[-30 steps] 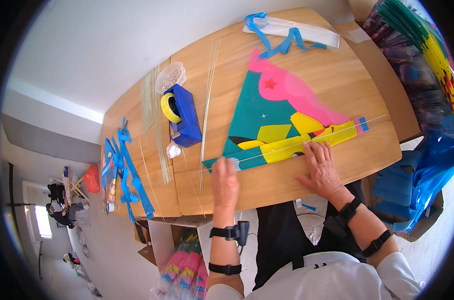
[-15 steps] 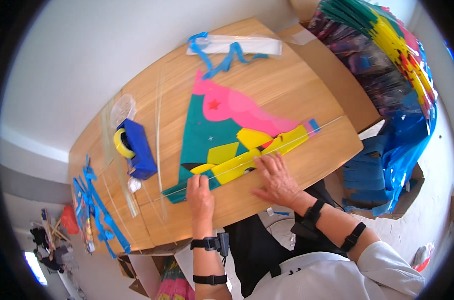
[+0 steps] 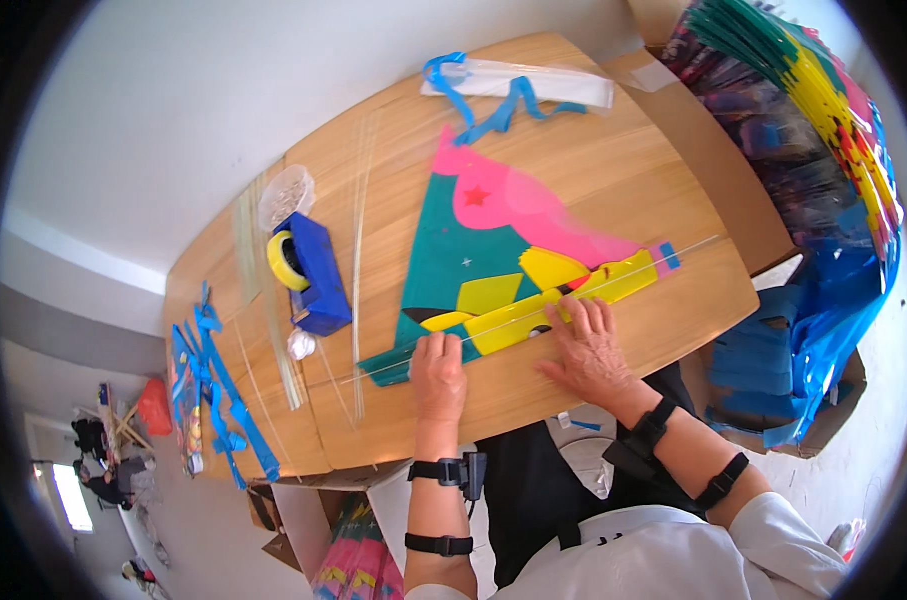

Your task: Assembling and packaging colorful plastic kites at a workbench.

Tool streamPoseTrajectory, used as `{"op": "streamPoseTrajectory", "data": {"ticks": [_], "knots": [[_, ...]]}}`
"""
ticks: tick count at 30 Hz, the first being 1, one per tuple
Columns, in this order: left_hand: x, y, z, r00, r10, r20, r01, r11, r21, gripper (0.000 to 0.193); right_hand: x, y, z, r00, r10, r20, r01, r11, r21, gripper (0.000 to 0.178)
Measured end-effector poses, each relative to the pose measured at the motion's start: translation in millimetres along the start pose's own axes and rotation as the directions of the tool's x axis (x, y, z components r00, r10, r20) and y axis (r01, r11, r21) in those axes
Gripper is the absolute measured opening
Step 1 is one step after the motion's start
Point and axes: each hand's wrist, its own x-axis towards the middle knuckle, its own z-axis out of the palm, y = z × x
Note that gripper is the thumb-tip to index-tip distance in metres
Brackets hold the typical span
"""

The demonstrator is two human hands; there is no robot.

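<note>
A colourful kite sheet [image 3: 463, 260], teal, pink and yellow, lies on the wooden table in front of me. Its near edge is folded into a strip, and a thin pale rod [image 3: 613, 277] runs along that strip, sticking out beyond the right corner. My left hand [image 3: 439, 378] is closed, its fingers bent together over the teal left end of the strip; the thumb is hard to make out. Farther right, my right hand [image 3: 590, 352] rests palm down with fingers spread, the fingertips on the yellow part of the strip.
Left of the sheet stand a blue tape dispenser [image 3: 323, 285] with yellow tape and a clear bowl [image 3: 287, 197]. Thin rods [image 3: 360, 240] and blue ribbons [image 3: 235, 410] lie around. A clear plastic sleeve [image 3: 533, 82] is at the back. Stacked kite sheets [image 3: 823, 90] hang at right.
The whole scene sits farther right in the picture. Both hands stay at about the same places on the folded strip, and the sheet keeps its place on the table.
</note>
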Motion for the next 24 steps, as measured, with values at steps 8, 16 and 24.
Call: {"op": "streamPoseTrajectory", "data": {"ticks": [8, 16, 24], "knots": [[7, -24, -19, 0.981, -0.180, -0.071, 0.164, 0.967, -0.193, 0.015, 1, 2, 0, 0.997, -0.014, 0.078, 0.015, 1.000, -0.005, 0.077], [41, -187, -86, 0.300, -0.949, 0.093, 0.715, 0.159, -0.681, 0.012, 1, -3, 4, 0.998, -0.013, 0.068, 0.014, 1.000, -0.019, 0.075], [66, -192, -90, 0.273, -0.901, 0.336, 0.678, -0.068, -0.732, 0.007, 2, -2, 3, 0.996, 0.002, 0.094, 0.001, 0.999, -0.036, 0.075]]}}
